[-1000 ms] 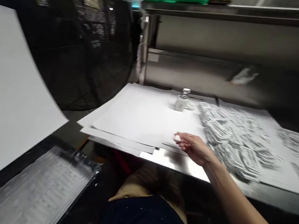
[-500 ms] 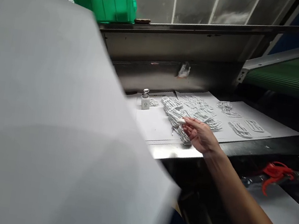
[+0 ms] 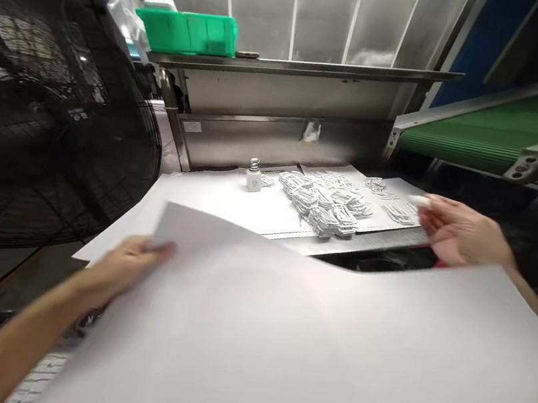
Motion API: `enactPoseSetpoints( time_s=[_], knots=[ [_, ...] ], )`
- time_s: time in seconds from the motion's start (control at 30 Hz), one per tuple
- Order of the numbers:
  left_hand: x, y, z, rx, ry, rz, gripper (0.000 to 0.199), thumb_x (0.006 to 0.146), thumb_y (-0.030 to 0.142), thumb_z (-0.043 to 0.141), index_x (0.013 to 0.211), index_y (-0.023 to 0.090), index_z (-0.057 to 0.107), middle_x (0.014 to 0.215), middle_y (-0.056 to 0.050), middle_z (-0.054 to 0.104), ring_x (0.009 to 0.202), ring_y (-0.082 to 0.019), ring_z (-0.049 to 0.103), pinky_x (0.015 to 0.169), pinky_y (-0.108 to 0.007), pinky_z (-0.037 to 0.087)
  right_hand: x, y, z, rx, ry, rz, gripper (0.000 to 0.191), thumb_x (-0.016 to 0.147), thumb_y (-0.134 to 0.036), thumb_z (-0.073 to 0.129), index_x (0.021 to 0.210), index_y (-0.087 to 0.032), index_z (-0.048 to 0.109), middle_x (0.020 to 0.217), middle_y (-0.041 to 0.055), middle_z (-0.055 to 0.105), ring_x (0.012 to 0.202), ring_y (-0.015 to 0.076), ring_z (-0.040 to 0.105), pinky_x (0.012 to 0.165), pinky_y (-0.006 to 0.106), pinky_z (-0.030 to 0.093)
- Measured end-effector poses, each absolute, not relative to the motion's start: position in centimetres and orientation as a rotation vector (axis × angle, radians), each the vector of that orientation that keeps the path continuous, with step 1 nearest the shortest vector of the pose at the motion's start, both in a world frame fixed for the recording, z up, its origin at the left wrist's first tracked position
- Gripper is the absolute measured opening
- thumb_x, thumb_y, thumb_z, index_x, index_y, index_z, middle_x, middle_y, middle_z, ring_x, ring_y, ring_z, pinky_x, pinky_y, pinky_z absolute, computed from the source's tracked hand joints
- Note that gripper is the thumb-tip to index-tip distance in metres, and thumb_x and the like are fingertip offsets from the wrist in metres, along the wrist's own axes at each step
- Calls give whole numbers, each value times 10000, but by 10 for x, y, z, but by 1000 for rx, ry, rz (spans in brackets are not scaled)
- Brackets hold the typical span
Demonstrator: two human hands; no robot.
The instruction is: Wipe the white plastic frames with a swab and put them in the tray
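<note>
A large white sheet (image 3: 306,355) fills the lower part of the view, slightly curved. My left hand (image 3: 131,262), blurred by motion, grips the sheet at its far left corner. My right hand (image 3: 466,234) is raised beyond the sheet's right edge, its fingers pinching a small white piece (image 3: 419,201) whose kind I cannot make out. Past the sheet, a pile of flat white cut-out pieces (image 3: 322,199) lies on white paper on the metal bench. Left of the pile stands a small white bottle (image 3: 253,178) with a metal top.
A black fan guard (image 3: 61,103) takes up the left side. On the metal shelf (image 3: 309,68) at the back sits a green bin (image 3: 188,32). At the right is a green conveyor belt (image 3: 492,130). A small clear bag (image 3: 312,131) hangs on the back panel.
The white sheet has swung from the left down to the front. My left hand has come into view on its corner. My right hand has moved right, away from the pile, still pinching the white piece.
</note>
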State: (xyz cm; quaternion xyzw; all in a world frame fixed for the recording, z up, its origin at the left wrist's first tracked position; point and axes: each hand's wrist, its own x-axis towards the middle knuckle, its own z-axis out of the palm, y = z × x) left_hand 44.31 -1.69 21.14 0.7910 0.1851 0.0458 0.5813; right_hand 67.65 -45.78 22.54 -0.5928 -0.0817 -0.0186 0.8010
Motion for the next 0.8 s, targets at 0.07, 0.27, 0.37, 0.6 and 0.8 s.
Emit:
enactPoseSetpoints(
  time_s=[0.07,0.27,0.37,0.6,0.8],
  knots=[
    [452,-38,171,1920,144,-124,414,839,460,490,1035,124,631,843,-50,673,825,-216,615,759,-359,483,662,-470,223,-1276,-159,-152,152,872,-106,582,839,-221,676,960,20,638,914,101,582,796,171,490],
    [455,-74,90,2062,-15,-153,386,824,421,486,942,110,682,743,-42,624,710,-181,542,704,-306,439,626,-464,183,-1601,-217,-42,78,722,-254,754,791,-256,717,849,30,662,743,141,611,620,179,558],
    [459,-78,81,2144,-61,-114,501,838,311,457,1320,175,472,815,-26,607,726,-154,515,753,-299,410,606,-417,160,-1733,-248,123,227,650,-314,799,823,-197,709,804,51,667,678,131,607,572,189,524],
    [488,-72,78,2123,-143,-367,344,795,332,530,1088,226,677,974,-60,657,936,-204,557,852,-301,397,565,-309,107,-1597,-457,383,308,696,-404,731,859,-157,646,794,39,646,711,151,608,658,254,503],
    [523,-77,105,1961,-210,-546,436,755,502,579,1043,193,689,1002,-56,677,962,-244,576,839,-322,430,569,-267,81,-1580,-417,513,229,717,-329,689,849,-157,616,777,24,618,681,150,598,656,270,490]
  ],
)
